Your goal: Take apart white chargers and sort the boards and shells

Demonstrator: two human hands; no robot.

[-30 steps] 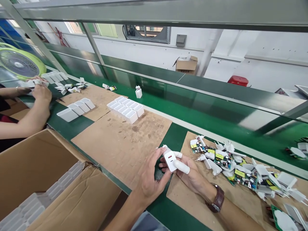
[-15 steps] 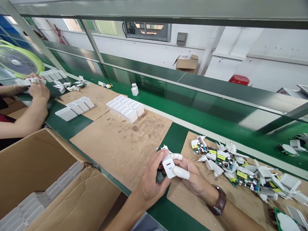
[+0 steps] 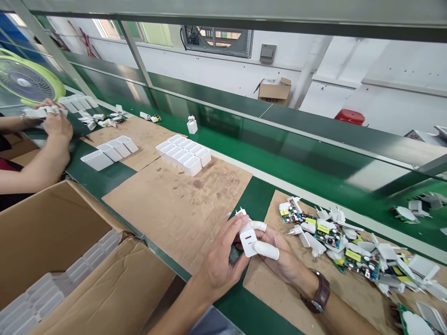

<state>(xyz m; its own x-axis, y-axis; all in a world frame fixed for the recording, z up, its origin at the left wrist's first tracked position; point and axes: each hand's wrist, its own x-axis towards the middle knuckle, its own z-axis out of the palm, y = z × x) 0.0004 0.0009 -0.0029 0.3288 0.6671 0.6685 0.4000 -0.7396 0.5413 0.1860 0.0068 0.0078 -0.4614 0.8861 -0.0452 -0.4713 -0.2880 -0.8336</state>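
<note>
1. White charger (image 3: 248, 244): in both hands, lifted in front of the person, slotted face toward the camera. Tilted slightly versus a second ago; pin end now shows more clearly. Reads as a small adjustment of the same piece, no handoff.
2. Left hand (image 3: 220, 260): grasping charger, fingers and thumb on it. Right hand (image 3: 282, 258): grasping too, white finger covers (image 3: 267, 250) pressed on its side; watch (image 3: 317, 293) on wrist. Neither grip released.
3. Cardboard box (image 3: 104, 284), near left: white plastic pieces (image 3: 45, 298) inside. Same.
4. Heap of boards and plug parts (image 3: 352, 256), right of hands on brown sheet: looks undisturbed.
5. Block of hollow white cases (image 3: 191, 168), beyond the hands on the middle sheet (image 3: 167, 204): unchanged, so probably none drawn from it this second.
6. Green belt (image 3: 279, 153): second charger (image 3: 192, 125) upright on it, shifted left; loose boards (image 3: 405, 214) at right shifted left too. Belt seems to be running.
7. Co-worker's hands (image 3: 57, 123), far left: busy with white parts, detail too small.
</note>
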